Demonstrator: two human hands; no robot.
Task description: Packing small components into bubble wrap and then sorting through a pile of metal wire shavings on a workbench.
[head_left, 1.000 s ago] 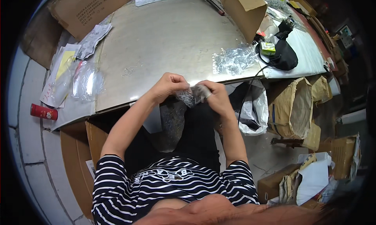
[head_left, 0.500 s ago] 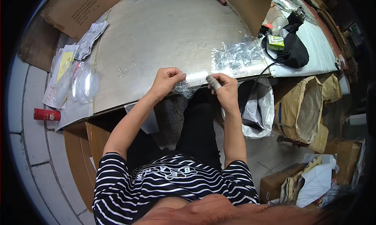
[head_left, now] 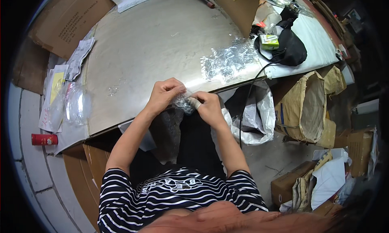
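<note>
At the table's near edge, my left hand [head_left: 164,97] is closed in a pinch on a clump of shiny, clear and silvery material [head_left: 184,105]. It looks like thin wire or crinkled plastic; which one, I cannot make out. My right hand [head_left: 209,109], with greyish wrapping on its fingers, is closed against the clump's right side. The clump hangs between the hands, partly hidden by the fingers. Beyond my right hand, small silvery pieces [head_left: 231,62] lie spread over a shiny patch of the table [head_left: 150,42]. A few more thin bits [head_left: 114,89] are scattered left of my hands.
Cardboard boxes [head_left: 71,20] stand at the back left. A black bag [head_left: 292,48] with a cable lies on the right. Below the edge hang a white sack [head_left: 263,127] and a tan sack [head_left: 298,107]. A red can [head_left: 44,139] is at far left, near papers.
My right hand has come left and in to the clump, so the hands are now close together. The whole view has shifted slightly.
</note>
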